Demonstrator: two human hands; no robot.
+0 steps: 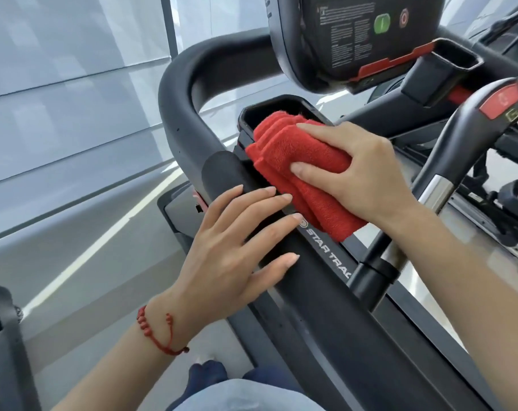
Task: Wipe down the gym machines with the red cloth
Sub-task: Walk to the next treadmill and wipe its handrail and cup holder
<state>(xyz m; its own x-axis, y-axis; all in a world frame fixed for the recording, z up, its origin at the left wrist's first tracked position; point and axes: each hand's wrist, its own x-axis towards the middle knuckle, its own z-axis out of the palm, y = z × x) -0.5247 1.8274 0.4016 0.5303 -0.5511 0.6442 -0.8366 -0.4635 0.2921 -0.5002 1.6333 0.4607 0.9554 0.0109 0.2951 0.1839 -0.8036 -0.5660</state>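
Note:
A folded red cloth (299, 170) lies over the edge of a black cup-holder tray (269, 109) on a black treadmill side rail (326, 292) marked with white lettering. My right hand (361, 176) grips the cloth from the right, thumb and fingers pressed on it. My left hand (237, 247) rests flat on the rail just below the cloth, fingers spread and holding nothing. A red string bracelet circles my left wrist.
The treadmill console (355, 34) with a green and a red button hangs above at the top right. A curved black handlebar (186, 93) loops at the left. A grey upright grip with a red button (459, 137) stands at the right. Another machine's edge (3, 336) shows bottom left.

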